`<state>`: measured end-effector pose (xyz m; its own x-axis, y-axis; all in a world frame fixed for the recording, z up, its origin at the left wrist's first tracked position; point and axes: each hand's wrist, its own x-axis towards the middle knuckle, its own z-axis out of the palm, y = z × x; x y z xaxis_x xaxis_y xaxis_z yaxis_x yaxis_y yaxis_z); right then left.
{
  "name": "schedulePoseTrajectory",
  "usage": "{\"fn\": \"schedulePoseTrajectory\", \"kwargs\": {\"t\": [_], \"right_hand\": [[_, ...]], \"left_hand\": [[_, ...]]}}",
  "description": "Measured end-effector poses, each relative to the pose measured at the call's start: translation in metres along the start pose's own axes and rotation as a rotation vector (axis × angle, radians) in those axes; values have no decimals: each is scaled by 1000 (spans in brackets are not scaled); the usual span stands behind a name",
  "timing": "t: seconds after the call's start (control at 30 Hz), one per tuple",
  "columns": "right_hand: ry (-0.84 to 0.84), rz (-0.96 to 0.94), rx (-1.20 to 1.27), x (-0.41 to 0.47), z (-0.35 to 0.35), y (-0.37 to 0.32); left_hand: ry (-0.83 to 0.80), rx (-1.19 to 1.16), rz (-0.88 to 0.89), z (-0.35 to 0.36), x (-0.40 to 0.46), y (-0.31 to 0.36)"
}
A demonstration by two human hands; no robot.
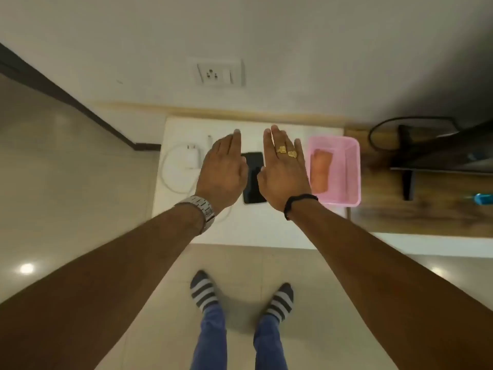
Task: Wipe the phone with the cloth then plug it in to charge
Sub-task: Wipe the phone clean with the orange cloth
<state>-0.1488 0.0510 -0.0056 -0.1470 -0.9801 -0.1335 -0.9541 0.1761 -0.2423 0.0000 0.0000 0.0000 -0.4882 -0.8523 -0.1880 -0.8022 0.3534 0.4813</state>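
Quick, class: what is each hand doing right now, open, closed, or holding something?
Left hand: open, fingers straight, holding nothing, above the table beside the phone.
Right hand: open, fingers straight, holding nothing; the cloth lies in the pink basket.

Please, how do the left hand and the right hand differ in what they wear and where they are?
The left hand has a metal watch at its wrist and no visible rings; the right hand has two gold rings and a black band at its wrist. The left hand lies toward the charger, the right toward the pink basket. Both are flat, open, beside the phone.
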Motion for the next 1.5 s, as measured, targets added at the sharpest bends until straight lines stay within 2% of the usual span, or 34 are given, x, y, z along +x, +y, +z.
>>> {"fn": "schedulePoseTrajectory", "kwargs": {"t": [0.1, 0.27, 0.37, 0.5, 0.63, 0.77, 0.87, 0.97, 1.03, 1.13, 1.2, 1.3, 1.37, 1.5], "right_hand": [[-92, 123, 163, -2, 48, 12], [-151, 376, 390, 3, 107, 25], [-215, 553, 565, 14, 128, 33], [-200, 659, 732, 19, 143, 35], [-169, 688, 782, 20, 148, 32], [-159, 698, 865, 14, 142, 26], [-146, 680, 947, 7, 127, 24], [-22, 521, 885, 3, 105, 44], [193, 442, 717, 5, 89, 72], [433, 512, 529, 12, 74, 121], [416, 673, 438, 17, 77, 151], [190, 900, 379, 20, 91, 184], [78, 930, 328, 23, 98, 192], [72, 984, 328, 33, 103, 188]], "left_hand": [[-53, -285, -225, 44, 4, -17], [-100, -506, -504, 93, 20, -31], [-152, -533, -658, 114, 34, -39], [-170, -567, -665, 122, 40, -43], [-154, -632, -653, 124, 45, -44], [-207, -787, -630, 124, 47, -45], [-272, -1003, -641, 117, 46, -46], [-346, -1286, -635, 103, 40, -46], [-376, -1426, -591, 95, 37, -44], [-385, -1559, -604, 89, 34, -40], [-406, -1619, -643, 87, 34, -38], [-403, -1684, -630, 89, 38, -35], [-401, -1724, -612, 93, 39, -35], [-425, -1783, -558, 98, 39, -38]]}}
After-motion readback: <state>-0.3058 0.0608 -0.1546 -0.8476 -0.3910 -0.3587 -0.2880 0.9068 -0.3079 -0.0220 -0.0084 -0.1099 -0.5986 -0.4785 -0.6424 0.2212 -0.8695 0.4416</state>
